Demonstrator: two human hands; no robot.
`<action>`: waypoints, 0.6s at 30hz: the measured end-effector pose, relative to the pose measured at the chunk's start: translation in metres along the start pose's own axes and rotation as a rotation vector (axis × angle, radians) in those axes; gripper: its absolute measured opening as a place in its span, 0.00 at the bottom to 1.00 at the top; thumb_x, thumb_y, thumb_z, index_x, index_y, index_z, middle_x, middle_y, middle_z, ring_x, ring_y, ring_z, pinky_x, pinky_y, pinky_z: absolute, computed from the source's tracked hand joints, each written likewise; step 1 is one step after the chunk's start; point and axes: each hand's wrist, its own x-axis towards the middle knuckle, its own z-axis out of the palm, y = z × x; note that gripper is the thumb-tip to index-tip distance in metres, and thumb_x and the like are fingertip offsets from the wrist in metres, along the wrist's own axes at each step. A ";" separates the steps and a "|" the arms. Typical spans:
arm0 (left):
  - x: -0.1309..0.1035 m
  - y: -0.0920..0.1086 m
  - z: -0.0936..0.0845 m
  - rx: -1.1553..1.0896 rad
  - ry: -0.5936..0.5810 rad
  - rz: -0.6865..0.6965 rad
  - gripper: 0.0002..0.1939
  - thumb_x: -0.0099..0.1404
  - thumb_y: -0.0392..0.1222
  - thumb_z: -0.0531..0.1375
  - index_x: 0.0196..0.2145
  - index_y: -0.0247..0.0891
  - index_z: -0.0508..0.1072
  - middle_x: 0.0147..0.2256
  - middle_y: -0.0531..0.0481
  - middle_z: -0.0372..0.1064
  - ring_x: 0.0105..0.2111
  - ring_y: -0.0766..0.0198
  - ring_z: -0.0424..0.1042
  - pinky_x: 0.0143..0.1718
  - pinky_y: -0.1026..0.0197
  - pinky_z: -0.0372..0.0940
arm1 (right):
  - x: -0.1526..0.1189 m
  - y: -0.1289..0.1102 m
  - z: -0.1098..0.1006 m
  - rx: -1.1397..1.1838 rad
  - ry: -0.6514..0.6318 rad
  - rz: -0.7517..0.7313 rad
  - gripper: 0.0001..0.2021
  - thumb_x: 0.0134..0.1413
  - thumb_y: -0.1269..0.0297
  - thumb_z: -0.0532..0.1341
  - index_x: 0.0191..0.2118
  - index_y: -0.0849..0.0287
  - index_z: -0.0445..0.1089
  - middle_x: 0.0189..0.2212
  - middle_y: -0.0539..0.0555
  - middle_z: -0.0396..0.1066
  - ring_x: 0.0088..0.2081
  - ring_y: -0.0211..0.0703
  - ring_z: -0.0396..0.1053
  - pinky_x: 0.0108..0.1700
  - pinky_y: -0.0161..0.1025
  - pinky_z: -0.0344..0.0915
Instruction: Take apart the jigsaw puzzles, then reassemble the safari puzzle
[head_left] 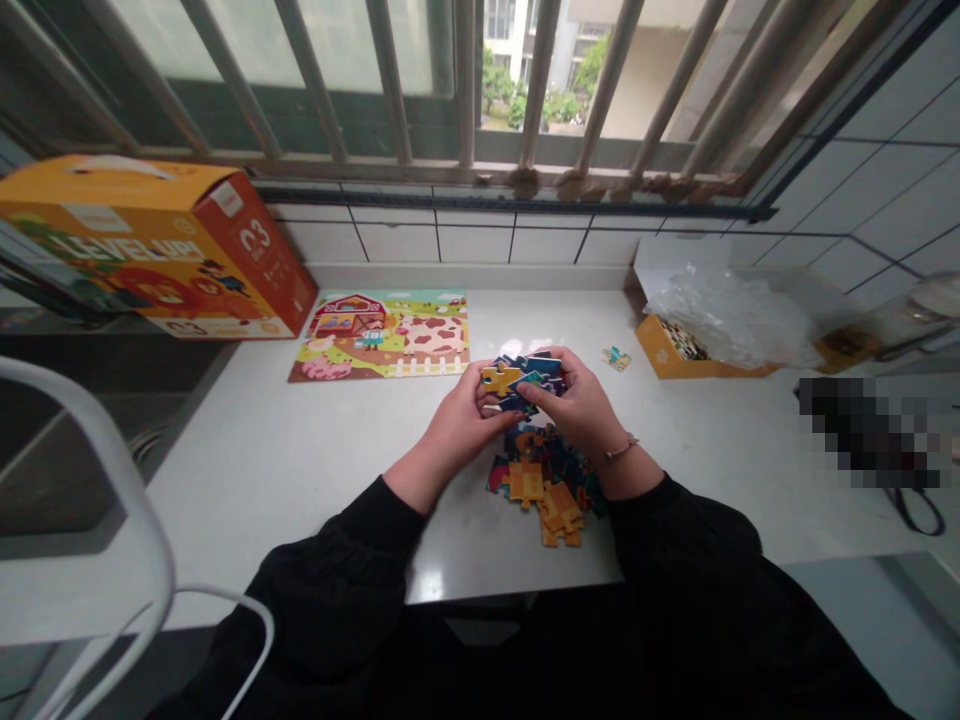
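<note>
Both my hands hold a bunch of puzzle pieces [534,372], mostly dark blue with a yellow one on the left, above the white counter. My left hand [480,405] is closed around the bunch's left and lower side. My right hand [576,398] grips its right side, the thumb lying across the front. Below my hands lies a loose pile of puzzle pieces [526,482], some orange and others dark, partly hidden by my right hand and wrist. A finished farm puzzle [431,335] with a cow and a red barn lies flat behind my left hand.
An orange puzzle box [259,265] stands at the back left. One loose piece [616,357] lies right of my hands. At the back right, an open box [664,350] holds pieces and clear plastic. A white curved tube [142,520] rises at the left, beside a sink.
</note>
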 end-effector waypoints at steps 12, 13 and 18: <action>-0.004 0.012 -0.012 0.612 -0.023 0.198 0.43 0.61 0.31 0.68 0.71 0.43 0.61 0.66 0.38 0.71 0.65 0.46 0.74 0.68 0.41 0.69 | -0.001 0.005 0.003 -0.272 -0.184 -0.098 0.25 0.61 0.60 0.72 0.62 0.51 0.68 0.57 0.58 0.77 0.56 0.55 0.78 0.59 0.52 0.75; -0.003 0.009 -0.012 0.615 -0.048 0.216 0.43 0.61 0.30 0.68 0.71 0.43 0.61 0.67 0.38 0.70 0.66 0.46 0.73 0.70 0.40 0.68 | -0.001 0.005 0.003 -0.296 -0.209 -0.096 0.26 0.61 0.62 0.72 0.63 0.51 0.68 0.57 0.58 0.77 0.56 0.55 0.78 0.59 0.51 0.75; -0.002 0.000 -0.013 0.647 -0.074 0.261 0.40 0.64 0.32 0.68 0.71 0.41 0.62 0.67 0.35 0.70 0.67 0.45 0.71 0.71 0.37 0.66 | -0.005 0.006 0.003 -0.371 -0.273 -0.064 0.31 0.58 0.66 0.74 0.65 0.50 0.66 0.57 0.57 0.79 0.53 0.54 0.80 0.55 0.49 0.75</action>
